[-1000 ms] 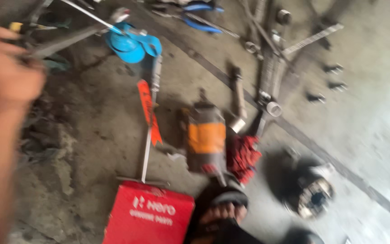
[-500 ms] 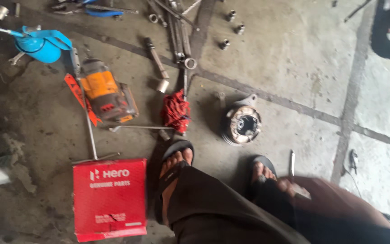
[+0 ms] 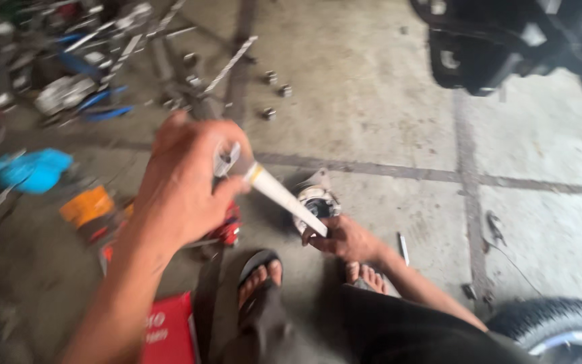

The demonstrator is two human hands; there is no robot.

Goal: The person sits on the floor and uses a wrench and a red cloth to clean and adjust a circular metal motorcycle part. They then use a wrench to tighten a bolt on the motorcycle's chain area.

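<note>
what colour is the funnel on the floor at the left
Light blue funnel, seen in the head view, lying left of the left hand.

Both hands newly in view: left hand [image 3: 183,185] gripping pale rod [image 3: 284,197], right hand [image 3: 345,239] at its tip.

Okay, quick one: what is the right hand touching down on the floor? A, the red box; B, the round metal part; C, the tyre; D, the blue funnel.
B: the right hand rests against the round metal part on the concrete floor, beside the sandalled foot.
</note>
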